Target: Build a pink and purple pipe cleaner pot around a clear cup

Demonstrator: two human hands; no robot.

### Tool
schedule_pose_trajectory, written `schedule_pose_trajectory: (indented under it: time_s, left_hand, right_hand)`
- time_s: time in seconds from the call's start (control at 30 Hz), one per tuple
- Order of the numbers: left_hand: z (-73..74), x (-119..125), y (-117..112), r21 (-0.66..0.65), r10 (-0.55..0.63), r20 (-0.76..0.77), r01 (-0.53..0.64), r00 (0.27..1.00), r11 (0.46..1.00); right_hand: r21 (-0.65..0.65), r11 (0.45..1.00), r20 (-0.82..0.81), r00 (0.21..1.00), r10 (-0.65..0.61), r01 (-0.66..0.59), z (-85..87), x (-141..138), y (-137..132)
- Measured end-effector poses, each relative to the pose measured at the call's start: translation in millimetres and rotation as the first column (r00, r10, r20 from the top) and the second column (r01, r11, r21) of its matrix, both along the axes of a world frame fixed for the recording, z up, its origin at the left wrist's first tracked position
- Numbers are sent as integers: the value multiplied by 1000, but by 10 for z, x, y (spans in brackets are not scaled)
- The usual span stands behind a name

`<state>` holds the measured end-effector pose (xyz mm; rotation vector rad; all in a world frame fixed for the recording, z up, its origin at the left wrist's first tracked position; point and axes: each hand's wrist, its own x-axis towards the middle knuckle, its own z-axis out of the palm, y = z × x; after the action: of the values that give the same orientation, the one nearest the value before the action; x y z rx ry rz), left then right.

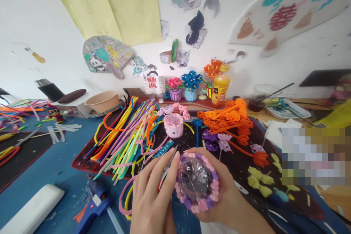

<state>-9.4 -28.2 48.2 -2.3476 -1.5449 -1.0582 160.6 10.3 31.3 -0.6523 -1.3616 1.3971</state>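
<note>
My right hand (233,204) is wrapped round a small clear plastic cup (195,181) whose rim is covered with pink and purple pipe cleaner, its bottom turned toward me. My left hand (153,197) holds a pair of scissors (168,166) against the cup's left side, blades pointing up. Just beyond lies a pink wrapped cup (173,124) with a looped pink chain.
A heap of coloured pipe cleaners (126,135) lies on the black mat at left. Orange pipe-cleaner flowers (230,119) lie at right, yellow ones (257,181) nearer. A blue glue gun (94,204) lies at the lower left. A juice bottle (220,86) and small flower pots (183,87) stand by the wall.
</note>
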Motion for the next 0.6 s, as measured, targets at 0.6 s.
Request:
schedule_pose_trajectory:
  time_s: [0.6]
  left_hand:
    - [-2,109,-44,-187,-19,385,98,923,978]
  right_hand:
    - [-16,1000,-46,999,-13,13,-461,-110,89]
